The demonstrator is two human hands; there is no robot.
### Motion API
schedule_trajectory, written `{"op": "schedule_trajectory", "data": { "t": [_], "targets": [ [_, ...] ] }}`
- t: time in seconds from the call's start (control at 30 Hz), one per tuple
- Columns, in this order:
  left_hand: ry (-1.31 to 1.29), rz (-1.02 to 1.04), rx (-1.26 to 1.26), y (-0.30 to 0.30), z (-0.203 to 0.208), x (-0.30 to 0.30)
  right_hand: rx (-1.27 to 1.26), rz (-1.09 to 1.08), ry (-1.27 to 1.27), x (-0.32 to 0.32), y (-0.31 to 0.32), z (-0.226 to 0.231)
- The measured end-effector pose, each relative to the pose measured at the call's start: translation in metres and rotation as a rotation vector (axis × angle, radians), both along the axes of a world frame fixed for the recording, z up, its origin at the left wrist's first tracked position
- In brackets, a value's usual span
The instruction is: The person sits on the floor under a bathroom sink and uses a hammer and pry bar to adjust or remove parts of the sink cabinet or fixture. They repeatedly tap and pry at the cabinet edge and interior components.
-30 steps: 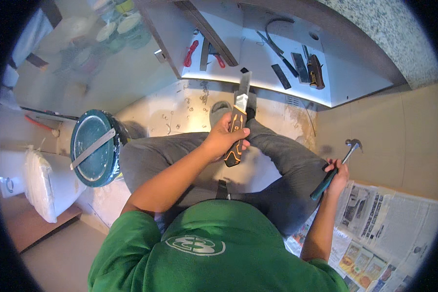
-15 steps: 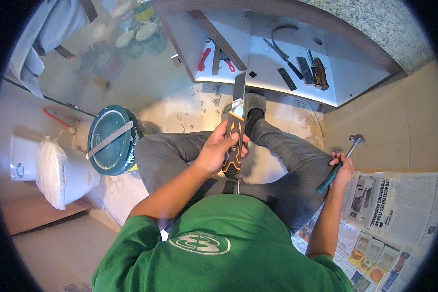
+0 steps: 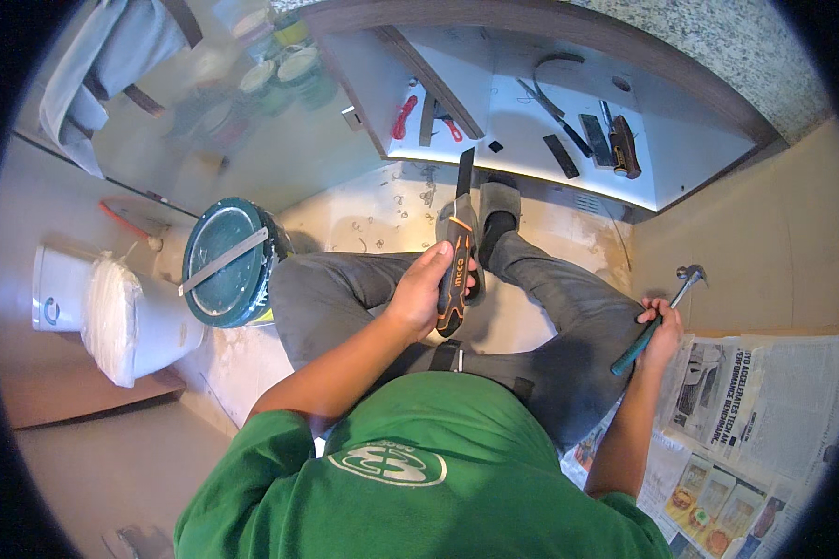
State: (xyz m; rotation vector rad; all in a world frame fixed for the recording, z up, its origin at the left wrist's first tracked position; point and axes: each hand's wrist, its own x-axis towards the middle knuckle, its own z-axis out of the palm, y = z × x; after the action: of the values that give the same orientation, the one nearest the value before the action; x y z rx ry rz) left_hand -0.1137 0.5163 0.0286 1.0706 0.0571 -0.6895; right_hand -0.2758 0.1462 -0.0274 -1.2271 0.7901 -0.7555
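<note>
My left hand (image 3: 416, 300) is wrapped around the black and orange handle of a chisel (image 3: 455, 275) in front of my belly. Its dark flat blade points away from me, toward the open cabinet. Out at the right, by my right knee, my right hand (image 3: 663, 335) grips a claw hammer (image 3: 636, 348) by its green handle. The hammer's metal head is up and away from me. The two tools are well apart.
A low cabinet (image 3: 522, 186) ahead holds a handsaw (image 3: 555, 112), dark flat blocks (image 3: 595, 140), a brown-handled tool (image 3: 625, 147) and red-handled tools (image 3: 405, 117). At left stand a lidded bucket (image 3: 216, 244) with a metal ruler (image 3: 224, 261) on it, and a wrapped toilet (image 3: 112, 317). Newspaper (image 3: 746, 410) lies right.
My left hand has turned the chisel slightly, so its blade looks narrower and darker. The whole view has shifted a little; my right hand keeps its hold on the hammer.
</note>
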Motion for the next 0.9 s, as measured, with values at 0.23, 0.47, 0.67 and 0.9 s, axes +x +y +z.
{"op": "schedule_trajectory", "data": {
  "t": [0.23,0.47,0.67,0.9],
  "targets": [
    [0.022,0.158,0.024,0.015,-0.009,-0.012,-0.065,0.027,0.001,0.013,0.006,0.010],
    [0.110,0.375,0.108,0.029,-0.028,0.001,-0.081,0.053,0.024,0.033,0.013,0.035],
    [0.172,0.465,-0.050,0.029,-0.060,0.043,-0.166,0.099,0.098,0.037,0.023,0.039],
    [0.151,0.426,0.181,0.046,-0.098,0.090,-0.285,0.098,0.150,0.030,0.032,0.029]
  ]
}}
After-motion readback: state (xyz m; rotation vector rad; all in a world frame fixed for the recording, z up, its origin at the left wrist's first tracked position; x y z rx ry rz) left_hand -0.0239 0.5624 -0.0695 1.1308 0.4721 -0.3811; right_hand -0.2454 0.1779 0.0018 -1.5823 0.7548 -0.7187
